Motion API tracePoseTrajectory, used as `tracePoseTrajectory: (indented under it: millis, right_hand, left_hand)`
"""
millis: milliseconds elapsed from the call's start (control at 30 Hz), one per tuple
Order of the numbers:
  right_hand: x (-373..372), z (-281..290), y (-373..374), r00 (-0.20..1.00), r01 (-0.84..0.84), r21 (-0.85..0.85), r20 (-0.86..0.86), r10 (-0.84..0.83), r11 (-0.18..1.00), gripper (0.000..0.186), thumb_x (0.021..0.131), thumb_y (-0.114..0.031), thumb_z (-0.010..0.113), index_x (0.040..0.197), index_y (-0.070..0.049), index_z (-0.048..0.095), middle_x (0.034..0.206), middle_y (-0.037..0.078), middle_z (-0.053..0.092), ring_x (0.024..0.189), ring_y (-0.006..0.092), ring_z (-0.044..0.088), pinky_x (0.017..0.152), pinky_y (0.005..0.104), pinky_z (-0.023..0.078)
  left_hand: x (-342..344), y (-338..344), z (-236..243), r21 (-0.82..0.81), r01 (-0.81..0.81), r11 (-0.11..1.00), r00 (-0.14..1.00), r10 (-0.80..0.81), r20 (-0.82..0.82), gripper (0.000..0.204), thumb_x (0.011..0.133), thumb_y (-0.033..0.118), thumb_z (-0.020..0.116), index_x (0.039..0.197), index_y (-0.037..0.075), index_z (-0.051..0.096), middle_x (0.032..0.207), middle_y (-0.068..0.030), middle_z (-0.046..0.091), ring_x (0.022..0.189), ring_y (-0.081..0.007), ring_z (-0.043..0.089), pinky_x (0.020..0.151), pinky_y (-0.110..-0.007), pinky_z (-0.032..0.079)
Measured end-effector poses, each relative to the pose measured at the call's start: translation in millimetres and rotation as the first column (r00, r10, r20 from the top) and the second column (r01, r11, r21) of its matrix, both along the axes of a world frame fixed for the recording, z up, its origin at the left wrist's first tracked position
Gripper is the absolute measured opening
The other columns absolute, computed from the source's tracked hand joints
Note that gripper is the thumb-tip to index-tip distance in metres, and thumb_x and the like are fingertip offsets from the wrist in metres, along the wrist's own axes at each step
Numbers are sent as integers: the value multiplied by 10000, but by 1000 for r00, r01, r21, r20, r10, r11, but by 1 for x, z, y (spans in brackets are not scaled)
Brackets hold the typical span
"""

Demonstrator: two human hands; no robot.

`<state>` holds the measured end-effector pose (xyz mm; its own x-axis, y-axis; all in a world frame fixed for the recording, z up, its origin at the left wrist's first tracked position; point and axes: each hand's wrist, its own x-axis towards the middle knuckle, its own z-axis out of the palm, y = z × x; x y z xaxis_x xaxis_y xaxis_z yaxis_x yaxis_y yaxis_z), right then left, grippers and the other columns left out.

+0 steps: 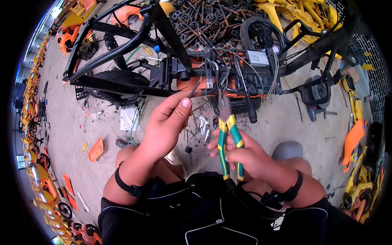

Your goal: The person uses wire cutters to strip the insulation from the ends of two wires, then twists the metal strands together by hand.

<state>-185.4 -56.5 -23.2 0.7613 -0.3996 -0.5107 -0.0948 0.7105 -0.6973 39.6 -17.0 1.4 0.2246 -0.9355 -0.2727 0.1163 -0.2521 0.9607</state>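
My left hand (pixel 165 120) is closed, thumb against forefinger, pinching a thin dark cable (pixel 197 86) that runs up toward the frame. In my right hand (pixel 251 155) is a pair of pliers (pixel 225 108) with green and yellow handles, their jaws pointing up among the wires at the frame's middle. Both hands are on the near side of a stripped black two-wheeler frame (pixel 118 85) lying across in front of me. A tangle of loose grey wires (pixel 261 75) hangs from its middle. A black-handled screwdriver-like tool (pixel 250 109) leans there, right of the pliers.
Behind the frame lies a heap of rusty metal parts (pixel 204 24), with yellow panels (pixel 314 16) at the far right. An orange piece (pixel 96 150) and a white paper (pixel 129 118) lie on the floor to the left. An orange panel (pixel 354 141) is at right.
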Motion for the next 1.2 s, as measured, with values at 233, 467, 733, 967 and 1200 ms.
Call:
tracePoseTrajectory:
  millis: [233, 467, 733, 967, 1200]
  right_hand:
    - [-4, -3, -7, 997, 28, -3, -67, -28, 1000, 707, 800, 52, 467, 1484, -3, 297, 1313, 175, 559, 1163, 289, 606, 706, 322, 537]
    - [-4, -10, -6, 992, 59, 86, -112, -49, 995, 707, 818, 74, 519, 1486, -26, 311, 1356, 179, 540, 1231, 309, 574, 865, 374, 541]
    - [-6, -22, -11, 955, 21, 123, -295, 17, 992, 701, 803, 101, 517, 1476, -15, 358, 1361, 153, 548, 1203, 270, 583, 851, 308, 510]
    - [14, -41, -14, 952, 75, 102, -305, -41, 992, 699, 783, 41, 494, 1470, -5, 374, 1371, 183, 549, 1221, 296, 588, 871, 341, 502]
    - [30, -47, -18, 959, 92, 140, -279, -50, 986, 667, 806, 63, 491, 1457, -36, 383, 1382, 189, 540, 1205, 304, 588, 865, 334, 513]
  left_hand:
    - [1, -3, -10, -79, -20, 997, 998, 15, -58, 392, 1017, 114, 533, 1381, -33, 547, 953, -1, 556, 719, -60, 471, 613, -197, 372]
    - [-10, 0, 10, -47, 109, 993, 858, -70, 509, 367, 1002, -2, 472, 1351, 16, 583, 950, -40, 609, 711, -85, 528, 623, -239, 447]
    - [-49, 29, 36, -60, 548, 835, 571, -320, 756, 441, 728, 35, 623, 1166, 39, 674, 894, -84, 639, 721, -211, 634, 675, -278, 485]
    - [-51, 52, 11, -274, 515, 812, 541, -59, 839, 283, 741, 125, 618, 1002, 39, 685, 796, -10, 535, 630, -123, 527, 486, -238, 438]
    - [-25, 61, 9, -313, 540, 782, 458, 39, 888, 299, 751, 125, 636, 1034, 54, 701, 842, -6, 563, 617, -115, 523, 472, -222, 420]
